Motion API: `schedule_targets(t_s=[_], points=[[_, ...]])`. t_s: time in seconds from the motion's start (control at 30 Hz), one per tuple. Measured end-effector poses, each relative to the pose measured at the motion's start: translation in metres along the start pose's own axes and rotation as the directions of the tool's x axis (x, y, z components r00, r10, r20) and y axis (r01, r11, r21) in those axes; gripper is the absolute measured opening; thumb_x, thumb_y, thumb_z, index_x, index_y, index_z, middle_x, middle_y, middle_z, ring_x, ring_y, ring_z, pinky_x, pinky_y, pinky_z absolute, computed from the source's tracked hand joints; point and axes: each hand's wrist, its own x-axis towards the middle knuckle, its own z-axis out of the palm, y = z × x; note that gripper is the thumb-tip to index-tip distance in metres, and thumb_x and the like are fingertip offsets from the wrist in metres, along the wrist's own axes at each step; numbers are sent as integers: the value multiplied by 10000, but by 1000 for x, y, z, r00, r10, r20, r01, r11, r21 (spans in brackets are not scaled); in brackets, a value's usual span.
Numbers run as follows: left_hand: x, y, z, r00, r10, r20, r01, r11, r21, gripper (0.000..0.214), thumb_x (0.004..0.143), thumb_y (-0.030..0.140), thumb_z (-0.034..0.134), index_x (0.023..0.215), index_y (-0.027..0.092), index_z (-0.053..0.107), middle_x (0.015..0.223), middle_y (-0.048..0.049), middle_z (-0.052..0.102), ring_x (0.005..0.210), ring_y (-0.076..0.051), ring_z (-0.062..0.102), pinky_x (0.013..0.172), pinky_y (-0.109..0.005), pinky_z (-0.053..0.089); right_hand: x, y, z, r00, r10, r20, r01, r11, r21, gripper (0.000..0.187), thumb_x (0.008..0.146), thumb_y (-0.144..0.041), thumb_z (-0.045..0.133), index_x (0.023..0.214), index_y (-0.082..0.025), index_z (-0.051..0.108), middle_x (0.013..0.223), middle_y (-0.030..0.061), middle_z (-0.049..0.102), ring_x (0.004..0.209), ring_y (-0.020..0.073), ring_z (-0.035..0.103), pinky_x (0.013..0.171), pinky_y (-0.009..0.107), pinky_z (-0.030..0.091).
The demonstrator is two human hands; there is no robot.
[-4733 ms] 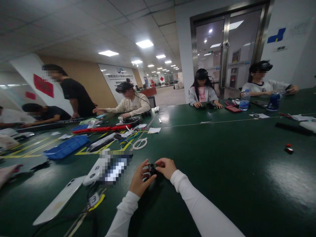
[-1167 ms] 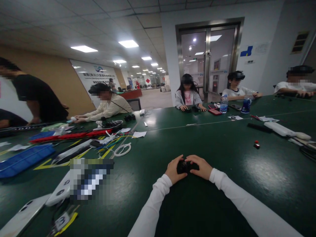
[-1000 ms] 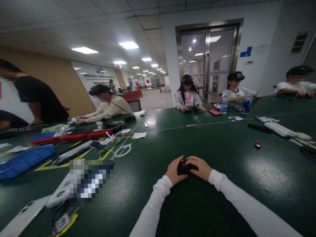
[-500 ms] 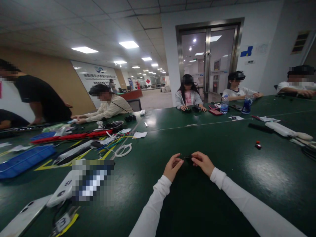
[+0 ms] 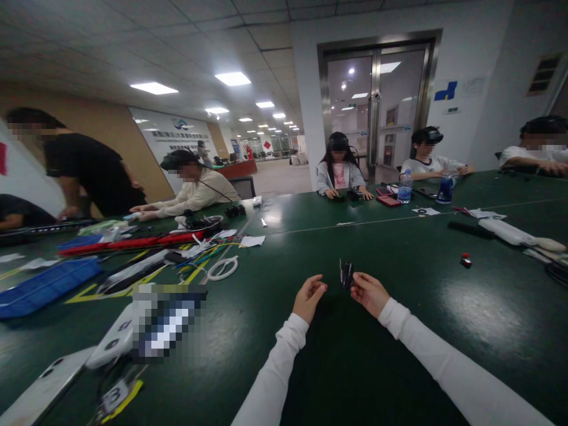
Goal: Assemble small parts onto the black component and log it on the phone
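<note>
1. While the dark green table (image 5: 444, 355) runs wide under everything, the work itself sits out in front of the person's two white sleeves, just above the tabletop.
2. Other people sit along the far edge, their hands on things of their own, well apart from this spot.
3. A blue tray (image 5: 44, 284) and a white cable coil (image 5: 222, 269) lie off to the left, out of the hands' reach as they are now.
4. The right hand (image 5: 368, 291) now holds the small black piece (image 5: 347, 275) alone. Half a second ago both hands met around it lower down, so it has passed into one hand and risen a little. The right fingertips are pinched on its lower end.
5. The left hand (image 5: 309, 296) has come away and hangs near the piece, not touching it. Its fingers curl toward the thumb; I cannot tell whether they pinch anything tiny.
6. The small black piece stands upright and narrow with a glossy dark body. Finer detail is too small to make out.
7. A little red part (image 5: 464, 259) rests on the table far to the right, untouched.
</note>
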Motion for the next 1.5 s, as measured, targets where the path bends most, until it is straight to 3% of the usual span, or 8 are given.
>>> schedule_targets(t_s=[0.1, 0.23, 0.33, 0.43, 0.6, 0.73, 0.93, 1.5], points=[[1, -1, 0, 999, -14, -35, 14, 1000, 3, 383, 700, 342, 526, 1029, 150, 491, 878, -66, 595, 811, -162, 567, 676, -298, 450, -5, -6, 3, 988, -143, 60, 153, 960, -234, 239, 682, -350, 595, 851, -189, 540, 751, 9, 595, 583, 126, 571, 586, 293, 486], [1, -2, -2, 999, -32, -24, 31, 999, -29, 373, 688, 285, 517, 1037, 158, 488, 927, -71, 577, 799, -162, 572, 638, -285, 456, -12, -16, 4, 866, -362, 343, 496, 547, -675, 153, 753, -286, 515, 883, -230, 573, 882, 24, 592, 805, 186, 563, 759, 356, 444], [0, -4, -3, 999, -32, -3, 32, 998, -49, 372, 670, 213, 502, 1039, 166, 491, 946, -70, 570, 783, -156, 573, 621, -276, 456, -14, -19, 5, 793, -357, 494, 597, 297, -745, 180, 773, -214, 485, 926, -255, 571, 944, 28, 585, 894, 201, 539, 822, 368, 408], [-1, -4, -2, 1000, -2, 10, 2, 1000, 11, 339, 674, 192, 486, 1009, 157, 518, 910, -67, 582, 778, -152, 561, 632, -281, 453, -15, -19, 6, 764, -293, 575, 637, 205, -743, 227, 774, -161, 469, 962, -253, 556, 985, 29, 574, 927, 199, 528, 829, 365, 403], [-6, 0, 1, 989, 88, 117, -112, 968, 224, 238, 703, 246, 503, 909, 161, 588, 822, -52, 596, 759, -150, 548, 679, -296, 448, -15, -15, 6, 770, -221, 599, 638, 233, -734, 312, 719, -72, 482, 960, -256, 554, 1085, 21, 521, 1007, 190, 490, 887, 369, 377], [-10, 5, 3, 980, 135, 145, -176, 927, 331, 212, 703, 263, 516, 874, 175, 607, 787, -41, 587, 708, -139, 537, 645, -281, 446, -12, -9, 3, 806, -225, 547, 591, 359, -723, 463, 640, -14, 492, 1054, -221, 490, 1116, 47, 499, 1022, 182, 494, 907, 357, 370], [-11, 3, 4, 963, 184, 199, -250, 885, 392, 258, 702, 277, 525, 936, 182, 579, 780, -29, 561, 674, -117, 518, 613, -251, 433, -8, -5, 0, 844, -131, 520, 520, 435, -735, 727, 581, -155, 637, 1230, -203, 312, 1163, 90, 483, 1090, 234, 434, 937, 418, 309], [-12, 4, 13, 970, 224, 95, -238, 796, 556, 168, 668, 281, 556, 789, 168, 586, 768, -23, 506, 618, -105, 486, 570, -244, 427, -14, -11, 8, 879, -96, 466, 469, 349, -811, 373, 666, -311, 598, 1015, -209, 518, 875, 21, 593, 823, 166, 548, 730, 302, 419]])
